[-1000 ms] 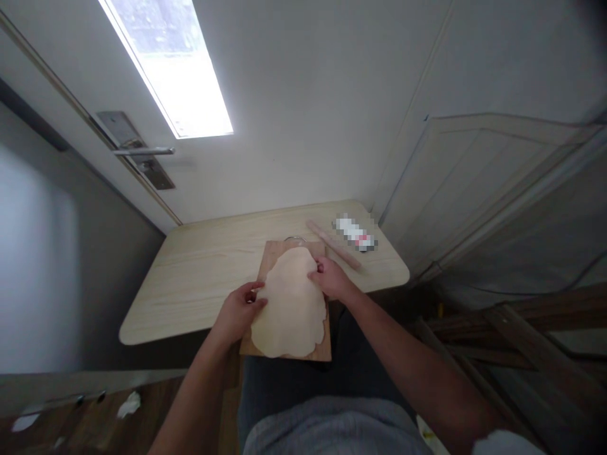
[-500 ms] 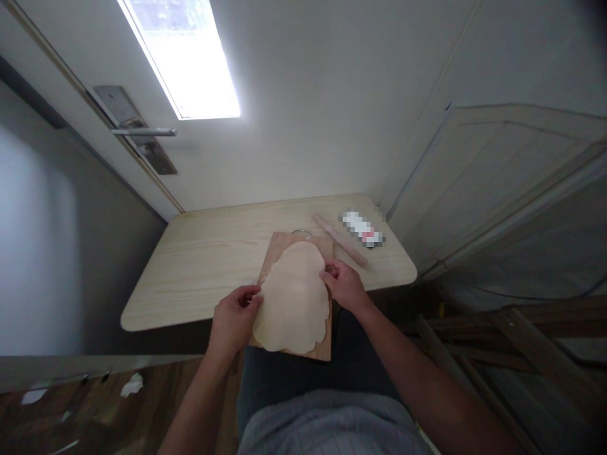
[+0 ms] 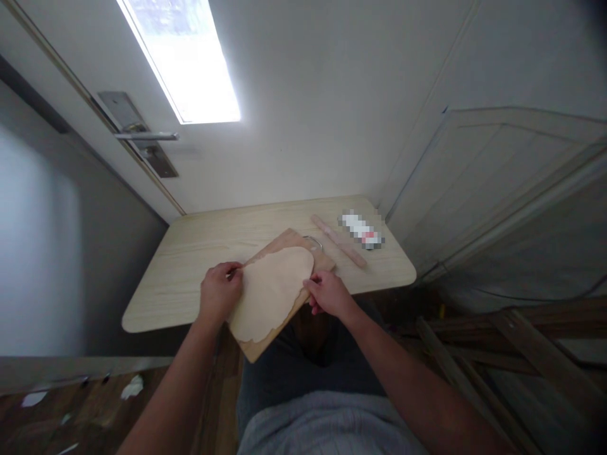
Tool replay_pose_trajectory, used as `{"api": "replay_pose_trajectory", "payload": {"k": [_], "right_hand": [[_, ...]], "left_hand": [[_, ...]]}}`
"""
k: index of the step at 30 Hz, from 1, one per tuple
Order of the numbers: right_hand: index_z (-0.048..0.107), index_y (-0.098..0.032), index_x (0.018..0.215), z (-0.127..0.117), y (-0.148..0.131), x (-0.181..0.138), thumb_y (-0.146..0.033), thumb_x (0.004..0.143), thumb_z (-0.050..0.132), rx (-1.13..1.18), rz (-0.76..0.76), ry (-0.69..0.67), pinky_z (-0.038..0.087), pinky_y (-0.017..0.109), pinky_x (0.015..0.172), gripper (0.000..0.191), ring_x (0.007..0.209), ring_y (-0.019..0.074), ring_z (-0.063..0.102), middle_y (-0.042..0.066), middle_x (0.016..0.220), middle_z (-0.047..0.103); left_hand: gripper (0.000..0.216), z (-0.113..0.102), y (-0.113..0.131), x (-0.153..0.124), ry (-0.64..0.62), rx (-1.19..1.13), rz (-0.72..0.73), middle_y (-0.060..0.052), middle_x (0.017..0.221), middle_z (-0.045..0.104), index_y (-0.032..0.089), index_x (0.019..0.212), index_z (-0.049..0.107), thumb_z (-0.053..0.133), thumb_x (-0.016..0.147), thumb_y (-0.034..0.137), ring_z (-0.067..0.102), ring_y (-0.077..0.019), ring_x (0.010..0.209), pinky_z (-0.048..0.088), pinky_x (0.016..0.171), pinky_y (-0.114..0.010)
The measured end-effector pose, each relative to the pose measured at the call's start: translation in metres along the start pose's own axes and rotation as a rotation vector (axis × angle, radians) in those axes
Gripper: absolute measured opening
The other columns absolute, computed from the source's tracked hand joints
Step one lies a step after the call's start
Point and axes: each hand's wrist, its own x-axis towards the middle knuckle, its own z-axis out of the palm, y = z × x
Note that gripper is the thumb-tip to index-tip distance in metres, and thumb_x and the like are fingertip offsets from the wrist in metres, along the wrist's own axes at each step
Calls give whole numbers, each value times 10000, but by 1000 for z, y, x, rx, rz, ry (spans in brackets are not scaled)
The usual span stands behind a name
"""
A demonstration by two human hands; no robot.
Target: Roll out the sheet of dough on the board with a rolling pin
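Observation:
A thin, pale sheet of rolled-out dough (image 3: 270,292) with an uneven rim lies flat on a wooden cutting board (image 3: 287,238). The board sits slanted on the table, its metal handle (image 3: 315,241) pointing to the upper right and its near corner overhanging the front edge. My left hand (image 3: 221,289) is closed on the board's left side, beside the dough. On the opposite side, my right hand (image 3: 329,292) pinches the board's edge, with the thumb next to the dough. The undersides of both grips are hidden.
A wooden rolling pin (image 3: 339,241) lies right of the board. Behind it is a pixelated white object (image 3: 360,229). The light wood table (image 3: 190,246) stands against a white door with a metal lever handle (image 3: 147,136). Wooden beams (image 3: 516,335) are at the right.
The board has turned clockwise with the dough on it, from nearly straight to slanted. My left hand has moved left and away from me; my right hand has shifted left and slightly nearer.

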Motion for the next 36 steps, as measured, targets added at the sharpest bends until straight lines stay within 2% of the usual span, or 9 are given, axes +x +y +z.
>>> {"api": "replay_pose_trajectory", "payload": {"k": [5,9,11,14,20,25,29,33,36], "right_hand": [[627,-198,797,-19,-9,-5,-329,903,575,-258,-88,29,440,220,449,176,453,132,610,1,596,666],[670,-216,904,-50,-7,1,-352,885,607,-579,-239,483,487,296,728,151,812,198,667,41,854,722],[654,-202,1074,-66,-1,8,-366,854,661,-710,-287,693,463,351,850,274,1034,259,610,87,1044,701],[615,-190,1220,-83,11,20,-413,856,663,-852,-243,793,432,418,886,429,1158,326,517,151,1217,627],[648,-182,1154,-97,23,38,-376,936,551,-909,-198,687,433,410,875,308,1115,311,544,157,1167,627],[609,-145,1131,-95,21,45,-353,958,495,-742,-348,682,445,377,897,294,1062,281,583,155,1115,647],[591,-162,1120,-83,20,40,-376,954,498,-609,-532,534,451,351,910,287,1023,246,603,127,1082,664],[594,-190,1130,-75,17,31,-341,936,546,-619,-595,318,440,335,919,250,1023,221,608,94,1094,676],[597,-197,1118,-72,14,27,-313,930,562,-596,-610,251,430,324,935,224,1039,208,598,79,1111,672]], "left_hand": [[341,9,0,-4,125,134,69,-99,1023,743,193,997,742,471,872,357,620,-303,999,485,874,-429],[312,13,1,-5,145,125,58,-99,983,737,193,945,740,479,865,343,612,-295,975,481,866,-418],[303,15,-1,-1,141,83,74,-97,974,735,187,926,738,481,859,332,610,-285,972,480,890,-410],[295,16,-6,8,122,43,106,-96,979,729,185,919,738,489,855,330,610,-277,982,480,921,-406],[330,8,4,12,90,141,159,-107,1126,703,201,1046,726,480,900,365,595,-308,1100,472,971,-466],[593,21,42,-35,-21,181,372,-156,1433,553,138,1372,538,457,942,539,480,-307,1332,373,1124,-472],[701,35,54,-63,-101,280,407,-136,1567,413,174,1507,386,345,964,616,338,-340,1454,286,1156,-588],[736,35,47,-56,-152,329,467,-105,1609,343,202,1559,297,307,966,638,269,-316,1495,246,1182,-578],[747,31,41,-45,-203,344,491,-79,1626,309,213,1567,276,291,964,653,241,-302,1508,237,1190,-564]]}}
